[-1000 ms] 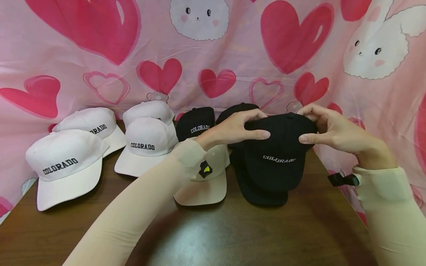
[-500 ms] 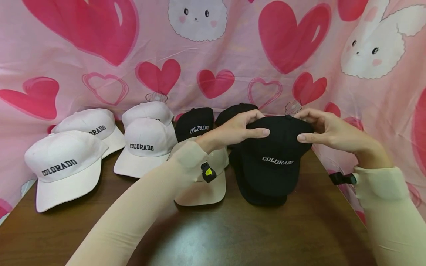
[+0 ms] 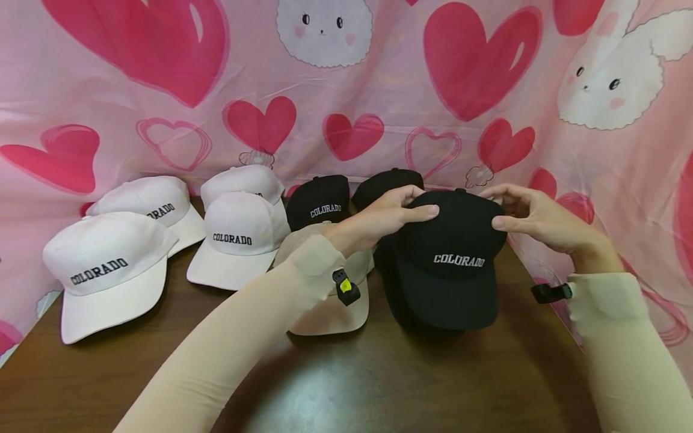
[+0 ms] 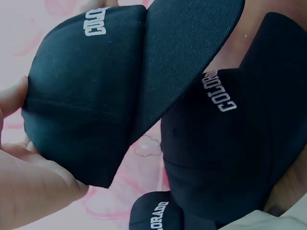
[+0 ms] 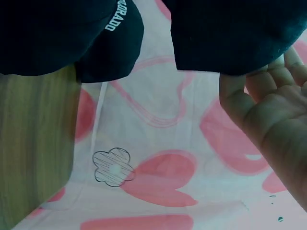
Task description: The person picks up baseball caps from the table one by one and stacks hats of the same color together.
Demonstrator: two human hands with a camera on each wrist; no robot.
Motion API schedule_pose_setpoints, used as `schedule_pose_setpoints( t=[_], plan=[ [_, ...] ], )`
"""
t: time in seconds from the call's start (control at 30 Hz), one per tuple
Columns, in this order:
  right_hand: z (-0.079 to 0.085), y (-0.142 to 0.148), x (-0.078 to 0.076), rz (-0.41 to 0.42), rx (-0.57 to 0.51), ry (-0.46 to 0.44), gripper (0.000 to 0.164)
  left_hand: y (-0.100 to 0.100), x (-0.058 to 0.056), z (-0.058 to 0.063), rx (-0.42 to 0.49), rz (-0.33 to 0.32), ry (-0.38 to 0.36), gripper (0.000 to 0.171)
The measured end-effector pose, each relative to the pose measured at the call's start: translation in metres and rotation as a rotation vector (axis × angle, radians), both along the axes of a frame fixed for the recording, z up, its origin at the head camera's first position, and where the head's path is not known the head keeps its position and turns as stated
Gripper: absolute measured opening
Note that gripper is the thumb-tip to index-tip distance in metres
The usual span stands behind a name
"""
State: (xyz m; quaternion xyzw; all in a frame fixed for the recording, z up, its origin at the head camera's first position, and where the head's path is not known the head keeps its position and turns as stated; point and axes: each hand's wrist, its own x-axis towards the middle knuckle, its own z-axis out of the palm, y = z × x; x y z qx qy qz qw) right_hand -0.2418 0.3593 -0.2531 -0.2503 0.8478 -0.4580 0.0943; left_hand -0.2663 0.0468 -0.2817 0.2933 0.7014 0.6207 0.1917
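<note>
Both hands hold a black baseball cap (image 3: 452, 234) with white COLORADO lettering, its brim toward me. My left hand (image 3: 381, 218) grips the crown's left side, thumb in front and fingers behind. My right hand (image 3: 549, 219) pinches the right side the same way; in the right wrist view its fingers (image 5: 264, 84) lie along the cap's rear edge. Another black cap (image 4: 216, 143) stands below and behind the held one, which covers most of it in the head view. In the left wrist view the held cap (image 4: 86, 86) is apart from that lower cap's crown.
A beige cap (image 3: 330, 319) sits under my left forearm. Two black caps, one lettered (image 3: 319, 198) and one partly hidden (image 3: 387, 183), stand at the back. Several white caps (image 3: 108, 258) fill the left side of the wooden table (image 3: 379, 385). A pink heart-print cloth (image 3: 400, 72) hangs behind.
The held black cap has come lower and nearer over the other black cap. Its brim now spreads wider toward me and the lettering reads straighter. Both hands keep their grip.
</note>
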Motion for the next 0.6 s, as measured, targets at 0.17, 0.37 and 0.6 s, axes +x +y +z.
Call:
schedule_pose_setpoints(
  t=[0.17,0.37,0.6],
  plan=[
    [-0.009,0.001,-0.005,-0.025,0.007,-0.001,0.045,0.002,0.000,-0.008,0.020,0.013,-0.105,0.034],
    [-0.022,0.002,-0.011,-0.023,0.006,-0.039,0.042,0.004,-0.002,-0.019,0.001,0.052,-0.121,0.033],
    [-0.039,0.005,-0.017,-0.006,0.004,-0.083,0.041,0.007,-0.004,-0.033,-0.036,0.090,-0.114,0.031]
  ],
)
